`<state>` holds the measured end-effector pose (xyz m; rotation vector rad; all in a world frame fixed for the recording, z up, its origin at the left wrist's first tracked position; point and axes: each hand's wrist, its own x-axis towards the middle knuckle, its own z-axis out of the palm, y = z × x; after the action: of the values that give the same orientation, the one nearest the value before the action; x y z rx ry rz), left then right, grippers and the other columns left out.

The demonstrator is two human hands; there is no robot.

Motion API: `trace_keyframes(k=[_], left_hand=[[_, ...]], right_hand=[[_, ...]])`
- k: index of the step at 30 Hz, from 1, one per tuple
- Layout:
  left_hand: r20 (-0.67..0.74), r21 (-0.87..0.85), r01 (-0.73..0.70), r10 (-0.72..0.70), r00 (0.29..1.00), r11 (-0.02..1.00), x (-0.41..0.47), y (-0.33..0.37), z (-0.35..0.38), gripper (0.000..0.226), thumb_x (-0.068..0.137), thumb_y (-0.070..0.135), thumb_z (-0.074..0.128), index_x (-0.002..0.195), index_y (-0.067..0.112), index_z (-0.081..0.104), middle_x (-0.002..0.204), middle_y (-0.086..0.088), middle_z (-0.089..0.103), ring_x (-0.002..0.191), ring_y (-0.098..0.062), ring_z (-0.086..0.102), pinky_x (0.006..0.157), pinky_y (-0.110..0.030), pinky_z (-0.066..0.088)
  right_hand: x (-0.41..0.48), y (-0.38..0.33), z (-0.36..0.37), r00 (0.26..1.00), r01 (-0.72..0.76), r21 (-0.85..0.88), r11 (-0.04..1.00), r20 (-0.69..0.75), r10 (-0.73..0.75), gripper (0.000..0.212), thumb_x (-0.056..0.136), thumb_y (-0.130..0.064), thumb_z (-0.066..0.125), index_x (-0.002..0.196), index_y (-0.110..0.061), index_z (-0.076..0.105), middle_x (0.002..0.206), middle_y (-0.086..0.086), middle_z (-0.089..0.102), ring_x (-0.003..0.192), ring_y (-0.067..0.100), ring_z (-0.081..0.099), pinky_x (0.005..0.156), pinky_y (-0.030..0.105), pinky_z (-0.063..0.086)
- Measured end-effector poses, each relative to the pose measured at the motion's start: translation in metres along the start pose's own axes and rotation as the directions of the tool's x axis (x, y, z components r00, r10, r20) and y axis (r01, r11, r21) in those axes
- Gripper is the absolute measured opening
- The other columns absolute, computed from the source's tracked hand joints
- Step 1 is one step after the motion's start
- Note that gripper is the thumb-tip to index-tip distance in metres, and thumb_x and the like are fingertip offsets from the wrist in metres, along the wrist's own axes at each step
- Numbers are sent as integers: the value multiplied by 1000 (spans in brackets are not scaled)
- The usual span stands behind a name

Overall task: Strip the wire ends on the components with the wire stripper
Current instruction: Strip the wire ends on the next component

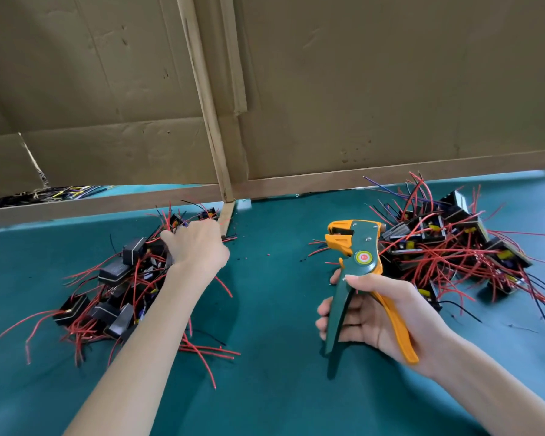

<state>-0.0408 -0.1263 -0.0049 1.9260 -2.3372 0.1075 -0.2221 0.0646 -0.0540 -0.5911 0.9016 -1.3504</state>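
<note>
Fingers (325, 309) of your right hand (381, 319) curl round the green handle of the wire stripper (359, 262). The orange handle lies across your palm, and the tool's orange jaws stand apart, pointing left. You hold it above the worktop (265, 388), right of centre. Your left hand (199, 247) reaches into the left pile of components (107, 297), left of centre. Its back faces you and hides the fingers, so you cannot tell whether they grip anything. The right pile of components (447, 247), black blocks tangled in red wires, lies just behind the stripper toward the right edge. The worktop is teal green. Cardboard sheets (359, 89) wall off its far side and fill the upper frame. Through a gap at the upper left a blurred bundle of wires (51, 194) shows, cut off by the cardboard.
</note>
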Motion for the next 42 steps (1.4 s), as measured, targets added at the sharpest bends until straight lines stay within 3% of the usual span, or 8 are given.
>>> trace_keyframes(k=[5,13,19,24,28,31,36,42], left_hand=[[-167,-510,-320,273,947,799,-6,6,-23,15,76,26,74,82,22,61,87,2,61,93,-26,54,87,-39,44],[-52,-46,-537,535,844,842,-15,23,8,30,75,36,77,96,19,65,90,2,62,94,-21,58,87,-33,36],[105,-410,-407,485,868,816,-15,22,3,25,80,38,74,85,15,67,83,0,67,87,-19,60,79,-35,50],[201,-230,-171,219,955,958,-15,12,-6,23,96,36,51,93,13,51,68,-4,71,55,-21,64,72,-33,57],[128,-69,-125,133,983,990,-17,18,4,27,94,34,56,102,9,62,92,-9,68,81,-27,67,69,-31,51],[-23,-245,-141,140,990,959,-14,20,15,18,92,26,61,101,11,67,105,-9,67,92,-27,62,70,-32,45],[-105,-851,-173,162,981,496,-12,26,23,17,92,-3,53,107,4,57,98,-18,67,81,-16,65,77,-22,51],[-120,-985,-137,151,981,103,-14,34,24,26,95,-5,47,112,10,34,83,-6,71,66,-9,68,66,-13,49]], right_hand=[[-2,-2,2,1000,11,4,1000,-11,-11,29,72,-21,66,96,-6,62,92,36,64,80,49,66,71,52,56],[-6,-5,5,998,38,-28,999,-44,-40,29,76,-21,59,101,-5,58,89,34,65,77,46,68,70,52,59],[-6,-7,5,997,48,-14,999,-60,-48,33,74,-21,59,102,-4,56,87,33,65,75,45,68,69,51,59],[-6,-7,4,997,54,-13,998,-57,-54,30,76,-20,57,102,-4,55,87,32,66,75,45,68,67,50,59],[-6,-6,5,997,54,-28,998,-56,-56,32,76,-21,58,103,-5,55,87,32,65,76,45,68,69,51,59],[-7,-6,4,996,62,-31,998,-56,-64,31,77,-20,57,103,-4,55,87,32,66,75,45,68,67,50,59],[-8,-7,4,995,87,-35,996,-50,-88,33,77,-21,58,106,-5,55,88,33,65,76,46,68,64,47,58],[-7,-7,4,992,123,-63,990,-31,-125,38,73,-23,61,107,-6,55,88,32,66,77,45,68,66,48,57]])
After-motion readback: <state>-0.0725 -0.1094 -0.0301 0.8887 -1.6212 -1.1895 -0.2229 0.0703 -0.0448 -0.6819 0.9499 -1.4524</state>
